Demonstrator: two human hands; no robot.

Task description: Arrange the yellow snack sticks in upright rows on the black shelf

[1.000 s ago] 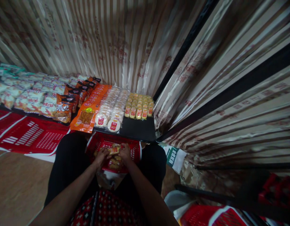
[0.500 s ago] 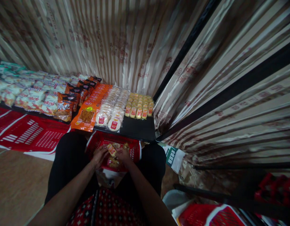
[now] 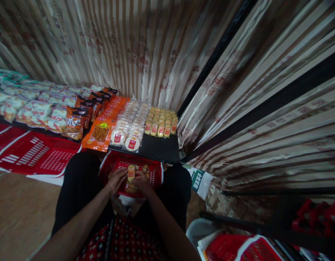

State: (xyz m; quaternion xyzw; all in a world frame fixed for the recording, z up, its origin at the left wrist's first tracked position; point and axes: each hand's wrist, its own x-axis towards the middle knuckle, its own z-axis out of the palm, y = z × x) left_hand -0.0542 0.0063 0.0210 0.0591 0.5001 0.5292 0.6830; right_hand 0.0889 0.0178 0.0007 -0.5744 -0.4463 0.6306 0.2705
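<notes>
Between my hands, above a red basket [image 3: 158, 173] on my lap, is a small yellow snack packet [image 3: 131, 173] with a red label, held upright. My left hand [image 3: 117, 180] has its fingers closed at the packet's left edge. On its right side, my right hand [image 3: 142, 180] grips it too. More yellow packets [image 3: 131, 188] lie in the basket, partly hidden by my hands. Rows of matching yellow packets [image 3: 161, 123] stand on the black shelf [image 3: 163, 148] in front of me.
Left of the yellow rows lie round white crackers in clear wrap [image 3: 132, 142], an orange snack bag [image 3: 98, 134] and several white and orange bags [image 3: 55, 119]. Striped curtains [image 3: 145, 47] and a black post [image 3: 216, 58] bound the shelf. Red baskets [image 3: 34, 152] sit at left.
The yellow packet has turned from tilted to upright between my hands, its label now facing me. My hands have shifted only slightly.
</notes>
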